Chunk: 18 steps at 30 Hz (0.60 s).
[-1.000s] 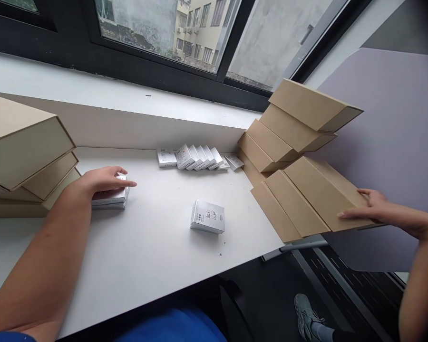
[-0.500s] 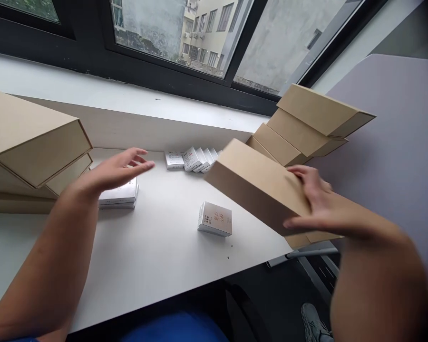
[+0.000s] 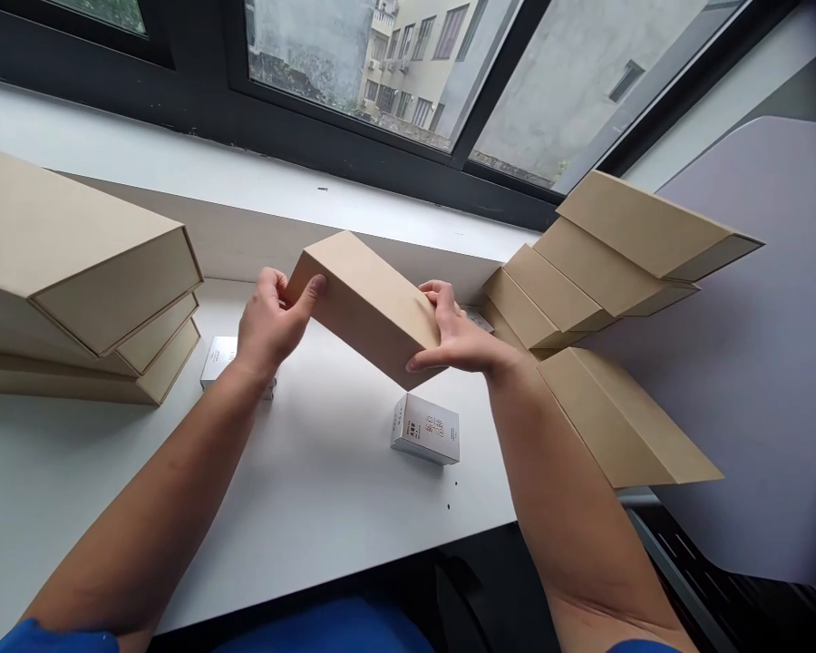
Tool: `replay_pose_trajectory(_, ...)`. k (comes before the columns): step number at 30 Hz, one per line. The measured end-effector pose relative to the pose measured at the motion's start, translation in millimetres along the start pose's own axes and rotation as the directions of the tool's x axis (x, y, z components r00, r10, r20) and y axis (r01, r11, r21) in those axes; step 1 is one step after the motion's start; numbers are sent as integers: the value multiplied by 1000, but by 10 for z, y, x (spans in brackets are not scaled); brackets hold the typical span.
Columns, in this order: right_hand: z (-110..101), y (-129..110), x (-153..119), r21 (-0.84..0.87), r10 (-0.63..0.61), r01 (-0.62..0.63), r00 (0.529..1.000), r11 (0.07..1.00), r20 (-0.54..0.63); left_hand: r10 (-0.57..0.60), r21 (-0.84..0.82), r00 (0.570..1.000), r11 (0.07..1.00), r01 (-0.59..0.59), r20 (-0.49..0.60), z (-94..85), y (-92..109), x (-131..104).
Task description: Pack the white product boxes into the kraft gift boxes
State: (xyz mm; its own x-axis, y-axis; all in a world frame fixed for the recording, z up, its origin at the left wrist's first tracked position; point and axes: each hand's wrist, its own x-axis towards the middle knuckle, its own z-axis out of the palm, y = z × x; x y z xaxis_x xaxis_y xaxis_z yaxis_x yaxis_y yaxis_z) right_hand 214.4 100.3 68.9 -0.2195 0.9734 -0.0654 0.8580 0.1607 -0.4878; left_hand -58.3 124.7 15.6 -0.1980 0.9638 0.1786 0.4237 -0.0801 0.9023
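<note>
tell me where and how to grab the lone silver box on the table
Probably pinch the silver box by its left and right sides, from above on the near side: it lies flat, both sides free, and the held tan box hangs beyond.

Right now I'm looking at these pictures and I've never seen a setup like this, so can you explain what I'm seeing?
There is no machine here: a person is working with two bare hands. Every picture comes from one camera worn on the person's head, looking forward and down.

The left hand and right hand hold a brown box between them, one at each end.

On the white table below, a small white box sits near the middle, and another white box is partly hidden by the left arm. More brown boxes are piled on the left and right. Behind the table is a window.
</note>
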Motion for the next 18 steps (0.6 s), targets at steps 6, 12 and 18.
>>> replay_pose_trajectory(6,255,45,165,98,14,-23,996,995,92,-72,169,992,984,54,101,-251,-39,124)
replay_pose_trajectory(12,487,141,310,206,0,-55,966,977,257,-230,415,966,895,164,116,-423,-11,180)
replay_pose_trajectory(18,609,125,345,131,42,-77,967,988,252,-339,435,912,874,214,231,-521,-63,250)
